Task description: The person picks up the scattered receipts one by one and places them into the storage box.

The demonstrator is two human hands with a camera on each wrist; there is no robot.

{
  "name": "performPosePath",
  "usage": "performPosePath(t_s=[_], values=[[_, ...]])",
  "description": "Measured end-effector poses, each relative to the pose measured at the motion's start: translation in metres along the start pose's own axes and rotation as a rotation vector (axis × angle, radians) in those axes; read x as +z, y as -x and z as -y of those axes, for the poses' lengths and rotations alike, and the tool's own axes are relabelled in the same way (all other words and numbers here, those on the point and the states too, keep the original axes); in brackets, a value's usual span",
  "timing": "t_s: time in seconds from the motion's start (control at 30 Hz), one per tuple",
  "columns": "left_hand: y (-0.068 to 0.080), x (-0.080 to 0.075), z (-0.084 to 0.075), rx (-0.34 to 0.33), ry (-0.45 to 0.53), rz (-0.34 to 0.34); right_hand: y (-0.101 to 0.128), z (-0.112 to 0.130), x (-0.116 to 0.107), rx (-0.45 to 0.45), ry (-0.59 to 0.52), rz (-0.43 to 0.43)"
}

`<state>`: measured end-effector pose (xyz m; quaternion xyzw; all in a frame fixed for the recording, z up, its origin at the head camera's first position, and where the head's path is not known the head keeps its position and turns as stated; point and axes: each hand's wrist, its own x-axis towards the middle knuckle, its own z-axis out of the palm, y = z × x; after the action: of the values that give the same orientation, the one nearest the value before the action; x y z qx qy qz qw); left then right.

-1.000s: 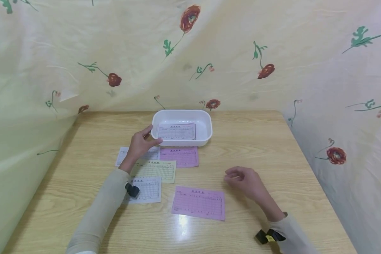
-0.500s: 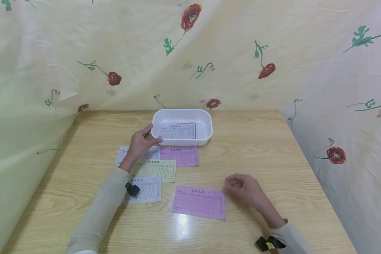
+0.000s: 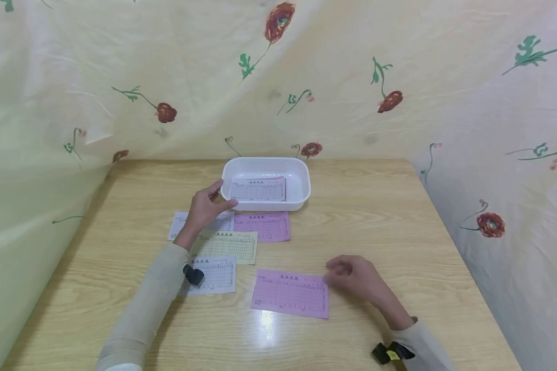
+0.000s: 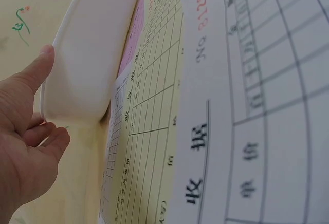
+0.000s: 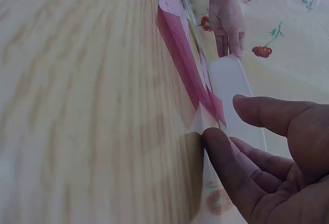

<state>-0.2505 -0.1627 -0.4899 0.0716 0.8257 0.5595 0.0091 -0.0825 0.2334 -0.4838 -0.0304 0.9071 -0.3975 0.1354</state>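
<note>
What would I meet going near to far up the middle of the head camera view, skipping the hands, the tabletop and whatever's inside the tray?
Nearer pink receipt slip, yellow receipt slip, farther pink receipt slip, white tray, flowered cloth backdrop.

We had a white, rectangular plastic tray (image 3: 271, 207) near the back edge of the light wooden table (image 3: 376, 201), before the cream, flower-printed cloth (image 3: 190, 56). In its left part lay a rectangular white paper slip (image 3: 258, 191). Before the tray we saw a rectangular pink paper slip (image 3: 261, 228), with another white slip (image 3: 178, 224) to its left. A rectangular yellow paper slip (image 3: 229, 247) overlapped both their front edges; a third white slip (image 3: 219, 275) overlapped its front. Right of that, apart, lay a second pink slip (image 3: 290, 293). Our left hand (image 3: 206, 208) was at the tray's left end, our right hand (image 3: 355, 275) just right of the second pink slip.
</note>
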Motion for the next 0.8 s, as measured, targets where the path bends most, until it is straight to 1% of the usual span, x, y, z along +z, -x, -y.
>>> performPosePath(t_s=[0.17, 0.37, 0.47, 0.63, 0.8], values=[[-0.0004, 0.0009, 0.0006, 0.005, 0.007, 0.006, -0.0002, -0.0007, 0.0013, 0.011, -0.02, -0.001], [-0.0011, 0.0001, 0.0003, 0.0, 0.005, -0.004, 0.0022, -0.0024, -0.0006, 0.014, -0.004, -0.016], [-0.0015, -0.001, 0.0001, 0.004, 0.002, -0.008, 0.003, -0.0025, -0.0008, -0.005, -0.01, 0.007], [-0.0015, -0.0006, 0.0009, 0.004, -0.002, -0.001, 0.0024, -0.0017, 0.0022, -0.013, -0.051, 0.059], [-0.0014, -0.0004, 0.001, 0.001, -0.017, -0.003, -0.0002, -0.0006, 0.0059, -0.011, -0.075, 0.072]])
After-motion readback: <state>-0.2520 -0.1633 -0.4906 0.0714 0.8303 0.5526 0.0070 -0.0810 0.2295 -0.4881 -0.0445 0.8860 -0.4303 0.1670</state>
